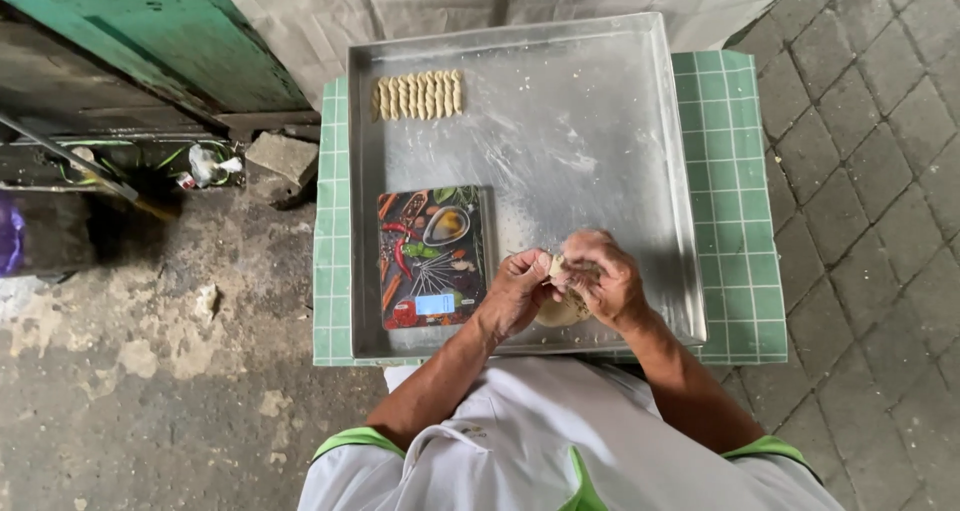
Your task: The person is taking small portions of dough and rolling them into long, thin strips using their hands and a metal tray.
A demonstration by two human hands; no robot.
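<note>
I see both hands meeting over the near edge of the metal tray [600,101] — my left hand [515,293] and right hand [605,276] pinch one pale lump of dough [560,309] between their fingertips. A picture-printed kitchen scale [430,259] lies just left of the left hand; a row of shaped dough pieces [418,95] sits well beyond it.

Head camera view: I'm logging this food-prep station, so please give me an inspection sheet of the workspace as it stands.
Surface: green tiled table carrying a large metal tray dusted with flour.
Job's things: dough lump between both hands; row of shaped dough pieces at the tray's far left corner.
Clutter: kitchen scale with a picture-printed top, lying in the tray.
Grippers: left hand and right hand both pinch the dough.
Cables: green wires near the wall on the left.
Surroundings: green wooden door, cracked concrete floor, paving stones, loose stone block.
</note>
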